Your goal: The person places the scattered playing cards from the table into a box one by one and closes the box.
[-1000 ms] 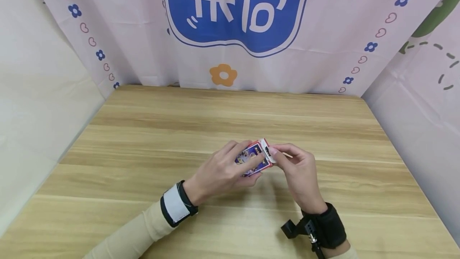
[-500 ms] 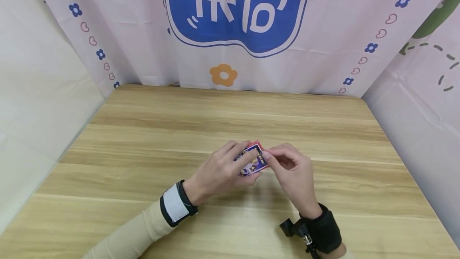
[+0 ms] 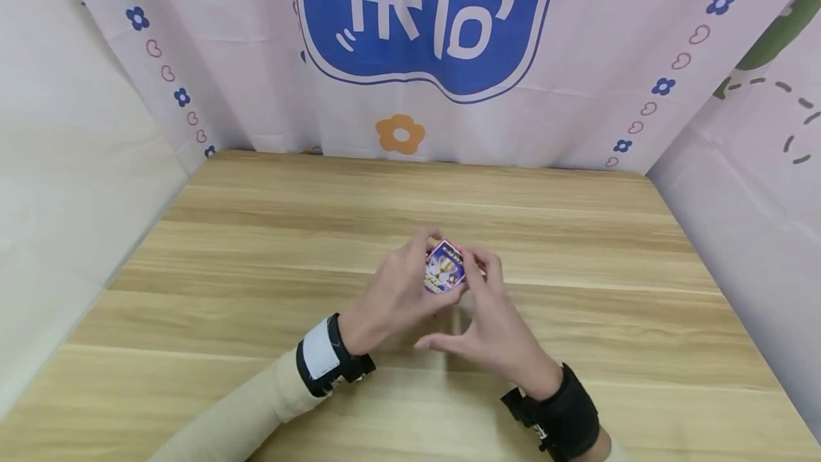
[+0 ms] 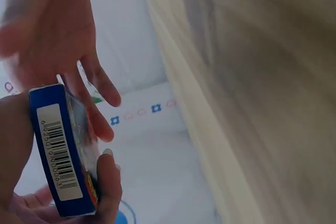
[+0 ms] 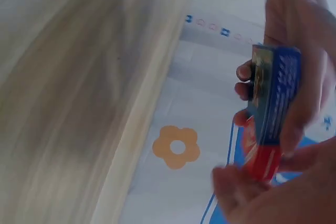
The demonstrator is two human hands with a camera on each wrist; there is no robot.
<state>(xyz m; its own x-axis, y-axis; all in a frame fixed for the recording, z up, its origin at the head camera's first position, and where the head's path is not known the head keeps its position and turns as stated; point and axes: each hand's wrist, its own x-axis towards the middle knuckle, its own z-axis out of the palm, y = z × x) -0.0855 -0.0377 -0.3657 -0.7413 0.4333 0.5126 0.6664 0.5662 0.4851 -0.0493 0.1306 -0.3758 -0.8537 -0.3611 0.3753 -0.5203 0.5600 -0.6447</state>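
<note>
A small printed cardboard box [image 3: 444, 267] is held up over the table in the middle of the head view, a gold trophy pictured on its blue face. My left hand [image 3: 394, 294] grips it by the edges, thumb on the near side. The left wrist view shows the box's blue narrow side [image 4: 58, 150] with a white barcode label. At the right edge of the box, my right hand [image 3: 497, 326] touches it with extended fingers, its thumb spread away toward the left. The red end [image 5: 262, 162] lies close to the right fingers in the right wrist view.
Both hands are above a wood-grain table [image 3: 256, 234]. Behind it hangs a white cloth [image 3: 545, 120] with a blue emblem and an orange flower. Pale side walls stand left and right. Each wrist wears a black strap [image 3: 571, 419] with a small camera mount.
The right hand has changed from pinching the box's right end, where a white flap showed, to extended fingers with the thumb spread. The left hand has turned the box and shifted its grip to the edges.
</note>
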